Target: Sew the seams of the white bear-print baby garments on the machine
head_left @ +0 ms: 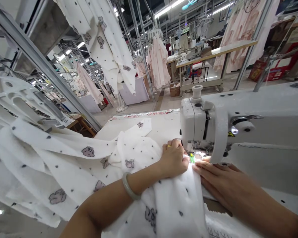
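White fabric with small dark spots and grey-purple animal prints lies over the sewing table and drapes off toward me. My left hand, a bangle on its wrist, is curled closed on this fabric just left of the needle area. Stretched flat, my right hand rests its fingertips on the fabric's right edge beside the presser foot. A white sewing machine stands over both hands, its lamp lighting the spot. Between my hands shows a small green and yellow piece at the foot. The needle tip is hidden.
More printed fabric hangs from a white hanger rack at left and from above. A slanted metal post crosses the left side. Beyond the table, pink garments, another workbench and red boxes stand.
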A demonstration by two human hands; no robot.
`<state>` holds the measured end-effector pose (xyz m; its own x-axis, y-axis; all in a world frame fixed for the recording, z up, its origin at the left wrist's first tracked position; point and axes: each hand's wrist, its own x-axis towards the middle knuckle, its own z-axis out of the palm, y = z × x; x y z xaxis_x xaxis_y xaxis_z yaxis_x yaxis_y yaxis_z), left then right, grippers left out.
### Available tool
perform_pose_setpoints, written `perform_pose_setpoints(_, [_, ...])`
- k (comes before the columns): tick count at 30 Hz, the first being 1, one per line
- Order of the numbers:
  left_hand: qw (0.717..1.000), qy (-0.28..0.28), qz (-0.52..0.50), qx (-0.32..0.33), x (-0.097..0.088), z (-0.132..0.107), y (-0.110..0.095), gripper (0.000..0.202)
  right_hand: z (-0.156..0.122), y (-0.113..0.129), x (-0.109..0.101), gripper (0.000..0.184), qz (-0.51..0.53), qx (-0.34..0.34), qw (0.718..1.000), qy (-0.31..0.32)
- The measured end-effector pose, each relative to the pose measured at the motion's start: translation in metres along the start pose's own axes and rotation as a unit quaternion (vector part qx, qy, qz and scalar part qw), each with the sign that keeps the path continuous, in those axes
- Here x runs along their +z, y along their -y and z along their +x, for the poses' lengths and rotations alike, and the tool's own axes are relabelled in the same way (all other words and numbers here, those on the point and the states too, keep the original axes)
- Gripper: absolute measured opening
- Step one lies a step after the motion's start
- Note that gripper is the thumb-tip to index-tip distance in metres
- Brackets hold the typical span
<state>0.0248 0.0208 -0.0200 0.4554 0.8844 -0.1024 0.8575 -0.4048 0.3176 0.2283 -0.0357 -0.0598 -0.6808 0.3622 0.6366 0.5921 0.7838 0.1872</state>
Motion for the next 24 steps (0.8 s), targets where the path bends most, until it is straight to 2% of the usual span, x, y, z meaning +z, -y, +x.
perform_pose_setpoints(5, [1.0, -0.006, -0.007, 0.007, -0.001, -0.001, 0.001, 0.01, 0.008, 0.001, -0.008, 0.033, 0.029, 0.017, 0.999, -0.024])
perform_pose_setpoints(8, [1.0, -0.013, -0.003, -0.001, 0.001, -0.001, 0.001, 0.009, 0.009, 0.001, -0.01, 0.036, 0.048, 0.048, 0.998, -0.015])
perform_pose_setpoints(12, [1.0, -0.017, 0.008, 0.002, 0.004, 0.003, 0.0, 0.01, 0.006, -0.001, -0.01, 0.034, 0.057, 0.055, 0.997, 0.012])
perform_pose_setpoints(15, [1.0, 0.009, 0.017, 0.009, -0.005, -0.001, -0.001, 0.013, 0.002, -0.005, -0.013, 0.034, 0.064, 0.043, 0.997, 0.014])
perform_pose_setpoints(17, [0.999, 0.031, 0.019, 0.026, -0.019, -0.015, -0.001, 0.016, 0.0, -0.006, -0.017, 0.031, 0.094, 0.017, 0.995, 0.027])
perform_pose_setpoints(19, [0.995, 0.042, 0.021, 0.084, -0.034, -0.037, -0.001, 0.025, 0.0, -0.002, -0.024, 0.027, 0.132, -0.031, 0.989, 0.057])
perform_pose_setpoints(21, [0.98, 0.069, 0.019, 0.188, -0.043, -0.064, -0.001, 0.035, 0.0, 0.008, -0.03, 0.026, 0.148, -0.087, 0.982, 0.082])
perform_pose_setpoints(23, [0.958, 0.105, 0.017, 0.267, -0.04, -0.089, 0.002, 0.045, -0.002, 0.023, -0.035, 0.025, 0.143, -0.127, 0.978, 0.079])
perform_pose_setpoints(24, [0.953, 0.111, 0.023, 0.28, -0.035, -0.099, 0.004, 0.045, -0.003, 0.031, -0.036, 0.026, 0.14, -0.137, 0.978, 0.071])
